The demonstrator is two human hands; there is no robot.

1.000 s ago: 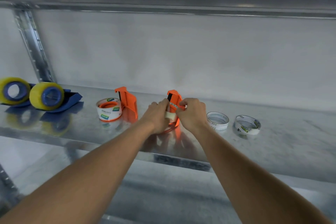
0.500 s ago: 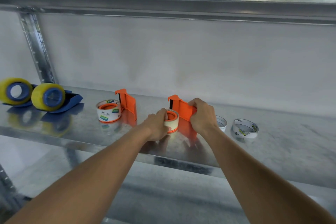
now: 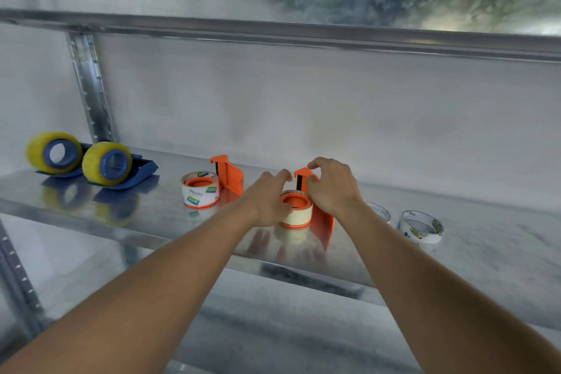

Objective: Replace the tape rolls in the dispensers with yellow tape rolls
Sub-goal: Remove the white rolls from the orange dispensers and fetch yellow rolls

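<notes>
Hands (image 3: 268, 200) (image 3: 332, 187) at orange dispenser (image 3: 318, 209), shelf (image 3: 485, 252)

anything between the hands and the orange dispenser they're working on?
Nothing visible. The left hand and right hand are already at the near orange dispenser, on either side of its cream roll. The other orange dispenser stands clear to the left.
</notes>
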